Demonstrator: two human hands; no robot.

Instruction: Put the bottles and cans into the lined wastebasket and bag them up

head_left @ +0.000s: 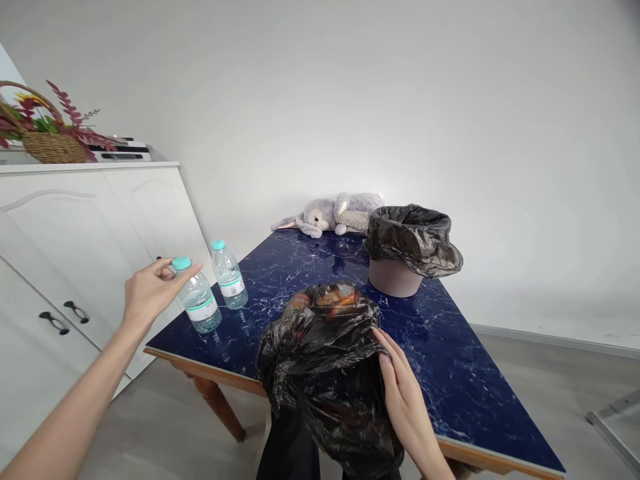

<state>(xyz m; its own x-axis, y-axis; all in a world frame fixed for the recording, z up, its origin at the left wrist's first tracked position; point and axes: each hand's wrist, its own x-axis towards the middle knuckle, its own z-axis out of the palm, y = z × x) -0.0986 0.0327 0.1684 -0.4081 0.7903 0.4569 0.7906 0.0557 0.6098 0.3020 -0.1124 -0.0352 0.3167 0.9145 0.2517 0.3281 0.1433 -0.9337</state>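
My left hand (157, 287) is at the top of a clear water bottle (201, 303) with a turquoise cap, its thumb and fingers closed around the neck. That bottle is at the table's left edge and leans slightly. Just behind it stands a second, similar water bottle (231, 283), partly filled. At the table's front edge, a black plastic bag (325, 373) hangs down over my lap, with orange-brown items showing dimly through its top. My right hand (403, 383) grips the bag's right side, thumb and fingers pinching the thin film.
A bin (395, 277) lined with a black bag stands at the right back of the blue marbled table (440, 373). Against the wall lies a grey plush rabbit (330, 213). White cabinets (90, 233) at left carry a wicker flower basket (55, 145).
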